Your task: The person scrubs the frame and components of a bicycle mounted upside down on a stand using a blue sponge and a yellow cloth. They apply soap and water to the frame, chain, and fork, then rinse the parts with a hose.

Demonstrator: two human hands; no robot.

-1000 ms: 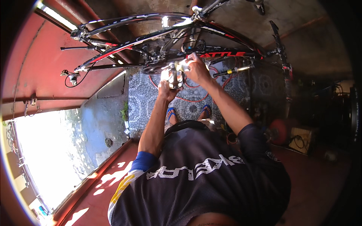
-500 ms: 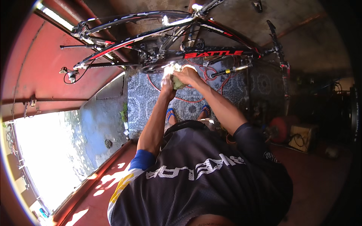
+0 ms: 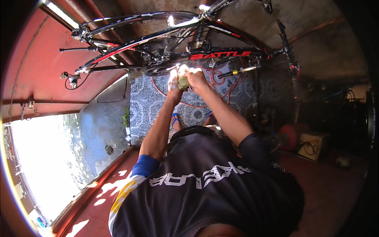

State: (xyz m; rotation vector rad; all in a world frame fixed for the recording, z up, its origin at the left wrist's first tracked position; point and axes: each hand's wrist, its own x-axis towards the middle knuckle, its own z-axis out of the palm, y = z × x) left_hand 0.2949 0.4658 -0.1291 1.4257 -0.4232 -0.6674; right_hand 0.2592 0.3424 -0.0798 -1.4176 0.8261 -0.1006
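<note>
Between my two hands is a soft pale-green wad (image 3: 183,83), a sponge or a bunched cloth; I cannot tell which. My left hand (image 3: 173,87) is closed on its left side. From the right, my right hand (image 3: 198,79) closes on it too, with the knuckles washed out by bright sun. Both hands are just on the near side of a black and red bicycle frame (image 3: 256,53), close to the chainring (image 3: 156,72). The frame is without wheels. Glare hides the fingertips and the wad's upper part.
A red hose (image 3: 231,91) loops over the patterned tile floor (image 3: 148,106). A black bar with a yellow band (image 3: 236,72) lies under the frame. The handlebar (image 3: 290,55) is at the right, a red metal wall (image 3: 37,75) at the left. A wooden box (image 3: 312,145) stands lower right.
Both hands have shifted slightly around the wad, and the right hand's fingers now sit higher on it. The whole view has moved a little; the bicycle frame stays in place.
</note>
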